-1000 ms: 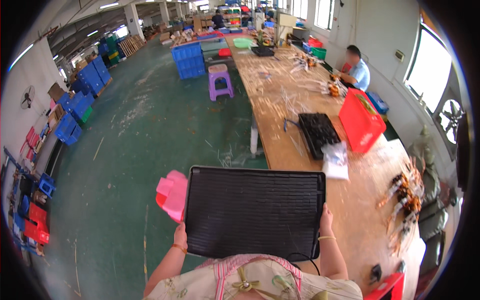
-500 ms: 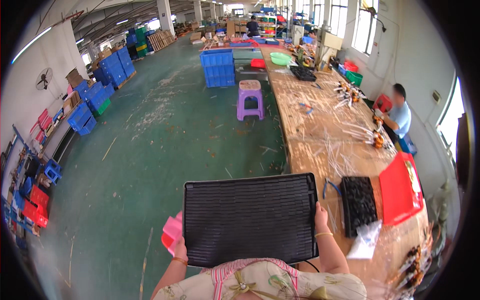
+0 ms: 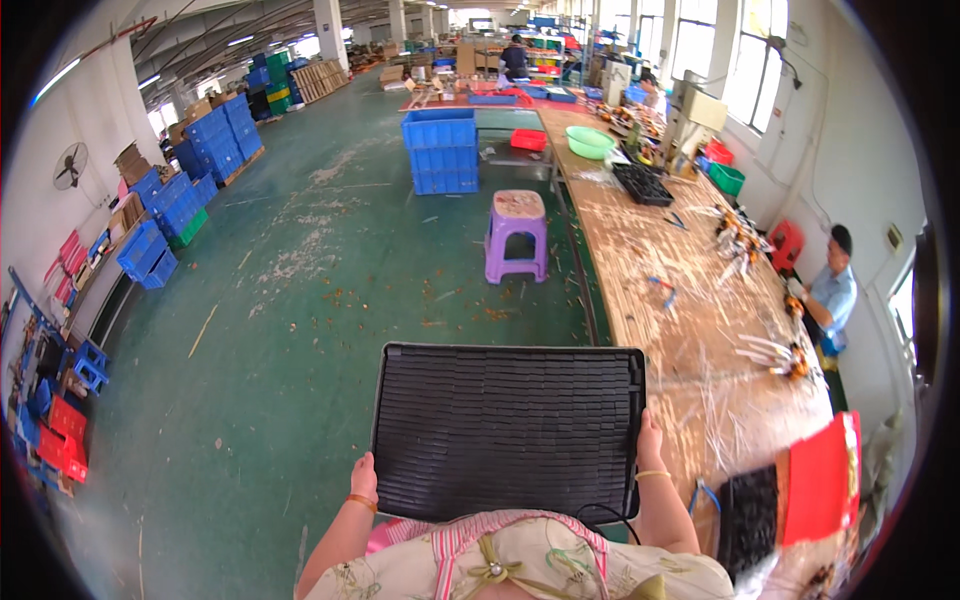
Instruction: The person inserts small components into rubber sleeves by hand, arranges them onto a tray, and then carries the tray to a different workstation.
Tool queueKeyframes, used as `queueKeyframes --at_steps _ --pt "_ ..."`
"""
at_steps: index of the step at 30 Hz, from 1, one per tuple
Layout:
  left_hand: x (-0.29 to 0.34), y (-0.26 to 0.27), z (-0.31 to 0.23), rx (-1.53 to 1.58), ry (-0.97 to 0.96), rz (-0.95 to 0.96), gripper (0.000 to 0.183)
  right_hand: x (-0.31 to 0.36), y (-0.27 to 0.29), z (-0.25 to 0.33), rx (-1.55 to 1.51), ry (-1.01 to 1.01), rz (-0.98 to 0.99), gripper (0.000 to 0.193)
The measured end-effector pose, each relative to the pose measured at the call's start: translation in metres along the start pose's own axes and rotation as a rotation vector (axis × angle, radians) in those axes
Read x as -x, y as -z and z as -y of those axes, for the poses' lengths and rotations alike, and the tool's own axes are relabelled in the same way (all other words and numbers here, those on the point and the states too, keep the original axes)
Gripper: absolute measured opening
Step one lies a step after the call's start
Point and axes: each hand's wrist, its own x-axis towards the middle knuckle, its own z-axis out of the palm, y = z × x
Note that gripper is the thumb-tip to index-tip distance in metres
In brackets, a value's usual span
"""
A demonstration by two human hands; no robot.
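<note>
Left grip (image 3: 364,478) and right grip (image 3: 650,440) each clamp opposite edges of black tray (image 3: 508,430), level, beside table (image 3: 690,330).

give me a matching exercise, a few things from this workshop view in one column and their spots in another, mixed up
Things:
1. black tray
2. purple stool
3. green basin
4. red tray

Places:
a. far up the long bench
b. on the green floor, left of the bench
c. held in both hands, close to the body
d. on the near end of the bench, at right

Pairs: 1-c, 2-b, 3-a, 4-d
</note>
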Motion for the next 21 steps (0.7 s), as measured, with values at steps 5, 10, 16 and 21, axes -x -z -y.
queueKeyframes --at_steps 5,10,16,21 --pt "-0.081 -0.024 -0.074 0.036 0.049 -0.178 0.058 -0.101 -0.157 0.124 0.124 0.102 0.039 0.060" --pt "-0.160 -0.026 -0.131 0.148 0.112 -0.309 0.058 -0.196 -0.313 0.178 0.099 0.095 0.232 0.055" --pt "-0.302 -0.038 -0.211 0.170 0.137 -0.399 0.058 -0.276 -0.509 0.259 0.052 0.150 0.314 0.054" --pt "-0.472 -0.040 -0.329 0.136 0.041 -0.353 0.057 -0.313 -0.626 0.332 0.095 0.125 0.272 0.057"
